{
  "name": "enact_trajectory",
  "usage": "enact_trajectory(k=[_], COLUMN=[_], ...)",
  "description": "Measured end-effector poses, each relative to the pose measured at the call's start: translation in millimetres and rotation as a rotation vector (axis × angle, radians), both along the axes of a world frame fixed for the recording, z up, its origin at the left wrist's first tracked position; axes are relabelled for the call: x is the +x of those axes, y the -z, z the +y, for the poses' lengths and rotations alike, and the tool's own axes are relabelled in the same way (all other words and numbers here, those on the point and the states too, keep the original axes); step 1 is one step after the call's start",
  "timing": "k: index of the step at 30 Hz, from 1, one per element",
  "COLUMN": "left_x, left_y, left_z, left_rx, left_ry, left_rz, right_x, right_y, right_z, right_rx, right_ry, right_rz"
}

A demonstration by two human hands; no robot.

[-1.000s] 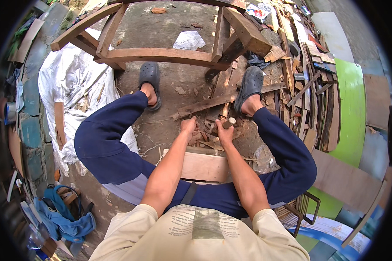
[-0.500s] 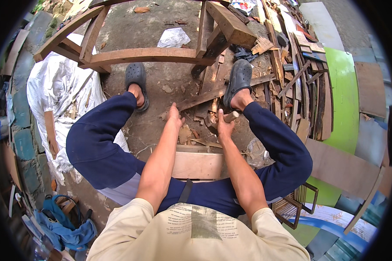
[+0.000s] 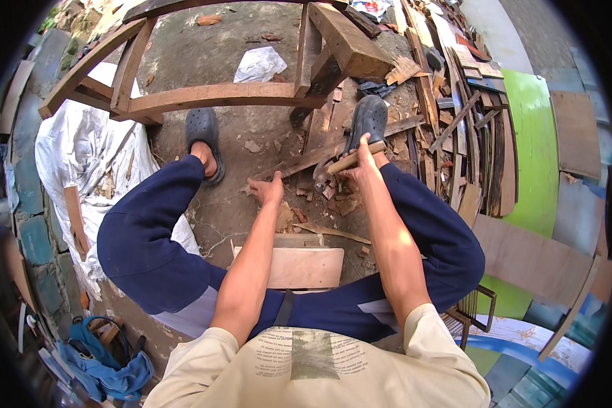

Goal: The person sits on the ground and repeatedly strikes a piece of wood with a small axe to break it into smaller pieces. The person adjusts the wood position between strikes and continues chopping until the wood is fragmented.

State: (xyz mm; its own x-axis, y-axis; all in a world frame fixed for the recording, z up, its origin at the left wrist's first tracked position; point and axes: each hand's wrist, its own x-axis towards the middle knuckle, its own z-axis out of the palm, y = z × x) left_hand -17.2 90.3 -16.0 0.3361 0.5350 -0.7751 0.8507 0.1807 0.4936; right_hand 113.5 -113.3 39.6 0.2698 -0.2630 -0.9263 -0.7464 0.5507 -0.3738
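The handle swings crosswise, the left hand's at the plank!
Gripped in the right hand (image 3: 367,171), the hammer-like tool with a pale, round wooden handle (image 3: 343,163) has turned beside the dark grey perforated clog (image 3: 368,117). The left hand (image 3: 268,192) has reached the left end of the long, weathered brown wooden plank (image 3: 306,161) slanting across the ground; fingers curl, grip unclear. Seemingly, one hand tends the plank, the other readies the tool.

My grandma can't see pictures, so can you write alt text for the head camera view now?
Someone's right hand holds a wooden-handled tool, while the left hand is at the left end of a wooden plank. A wooden frame stands ahead, with white sheeting at left and scrap wood at right.
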Motion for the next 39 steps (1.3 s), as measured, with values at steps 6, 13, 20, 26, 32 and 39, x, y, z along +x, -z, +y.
enact_trajectory(k=[6, 13, 20, 26, 32, 39], left_x=[3.5, -2.9, 17.2, 54.8, 107.6, 117.4], left_y=[-9.5, 2.2, -32.1, -61.0, -62.0, -54.2], left_z=[10.8, 20.3, -15.8, -75.0, -129.7, -123.3], left_rx=[-0.058, -0.042, 0.391, 0.321, 0.086, -0.028], left_ry=[0.052, 0.078, 0.433, 1.076, 1.247, 1.213], left_rz=[-0.016, 0.006, -0.037, -0.680, -0.599, -0.622], right_x=[15.2, 21.7, -0.5, -11.0, -19.9, -39.8], right_y=[38.9, 10.2, 44.1, 6.1, -25.9, -18.6], right_z=[-21.1, 8.1, 5.0, -12.4, -28.2, -19.6], right_rx=[0.161, -0.037, -0.239, -0.044, -0.057, -0.255], right_ry=[0.048, 0.125, 0.181, 0.103, 0.062, -0.097], right_rz=[0.005, -0.177, -0.291, -0.374, -0.557, -0.605])
